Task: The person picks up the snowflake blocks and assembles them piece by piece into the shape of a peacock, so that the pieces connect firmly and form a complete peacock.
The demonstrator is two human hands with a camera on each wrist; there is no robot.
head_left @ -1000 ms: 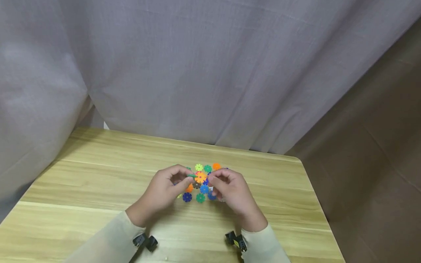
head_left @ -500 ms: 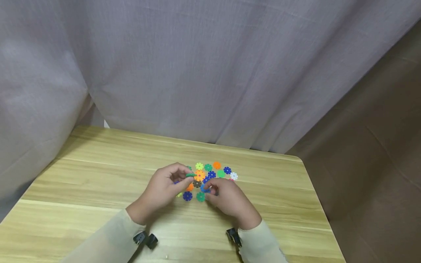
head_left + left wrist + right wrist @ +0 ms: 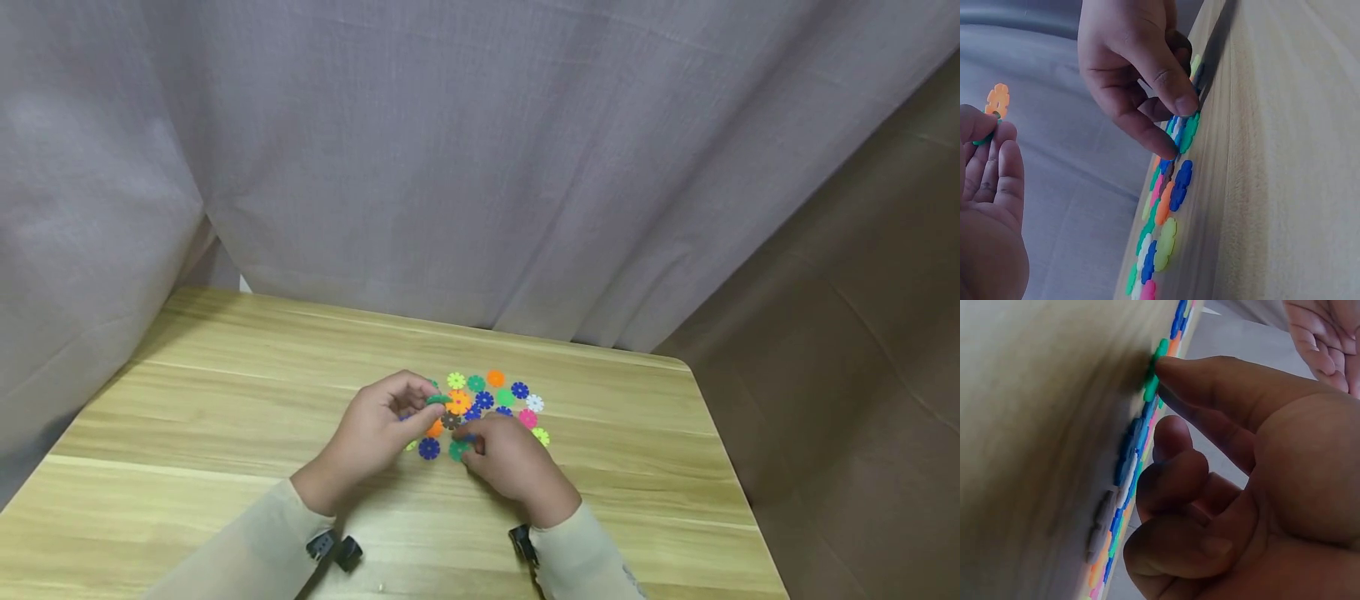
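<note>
Left hand pinches two joined flower pieces – right hand presses a green piece on the tabletop – most still loose

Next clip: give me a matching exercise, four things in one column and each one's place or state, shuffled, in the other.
Things:
1. left hand
2. right hand
3. white flower piece
4. curtain

Places or states:
A. hangs behind the table
B. lies flat at the pile's right edge
C. pinches joined green and orange pieces above the table
D. fingers down on pieces on the table

Pairs: 1-C, 2-D, 3-B, 4-A
</note>
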